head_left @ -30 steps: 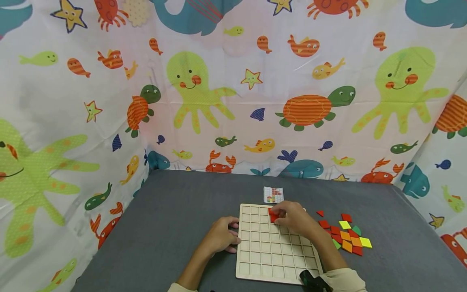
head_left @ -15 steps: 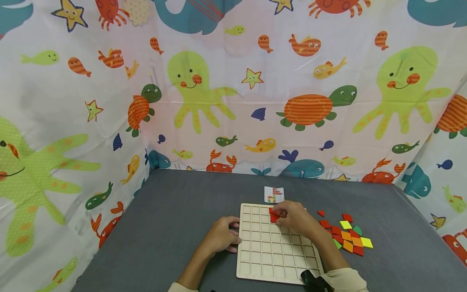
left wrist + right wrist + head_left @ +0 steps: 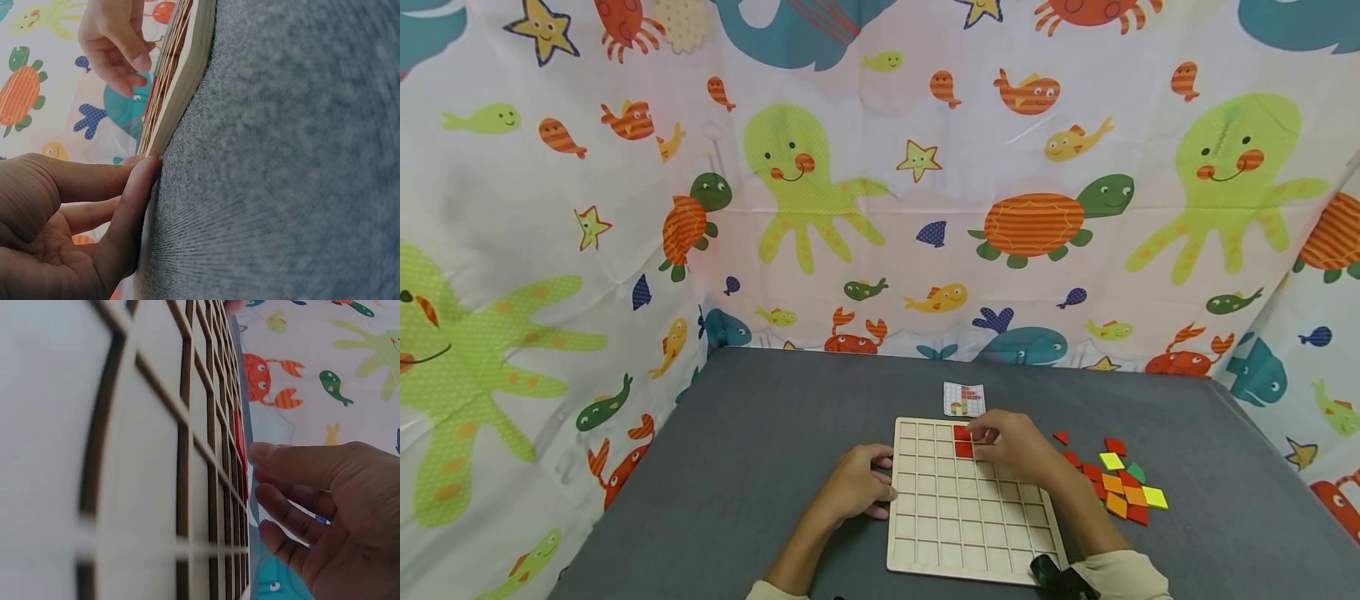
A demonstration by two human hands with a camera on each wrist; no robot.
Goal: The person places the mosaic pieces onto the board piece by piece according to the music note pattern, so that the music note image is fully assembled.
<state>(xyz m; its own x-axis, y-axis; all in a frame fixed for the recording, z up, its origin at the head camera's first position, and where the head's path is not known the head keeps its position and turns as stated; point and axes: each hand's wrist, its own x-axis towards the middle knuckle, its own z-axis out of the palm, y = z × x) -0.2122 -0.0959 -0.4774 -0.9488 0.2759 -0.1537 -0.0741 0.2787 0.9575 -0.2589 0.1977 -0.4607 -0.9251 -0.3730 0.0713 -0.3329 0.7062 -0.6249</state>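
A pale wooden board (image 3: 947, 510) with a square grid lies on the grey table. At its left edge my left hand (image 3: 850, 483) pinches the rim between thumb and fingers, as the left wrist view shows up close. Two red square tiles (image 3: 962, 450) sit one behind the other in cells near the far edge. Just right of these tiles, my right hand (image 3: 1017, 447) hovers over the board with loosely bent fingers. In the right wrist view its thumb (image 3: 262, 450) is apart from the red tiles, and no tile shows between the fingertips.
Beyond the board lies a small printed card (image 3: 964, 400) with a coloured grid pattern. Loose red, orange, yellow and green tiles (image 3: 1112, 483) are scattered right of the board, partly behind the right forearm. A cloth printed with sea animals (image 3: 865, 208) hangs around the table.
My right hand has let go of the red tiles and moved slightly right, uncovering more of them. The left hand stays at the board's edge.
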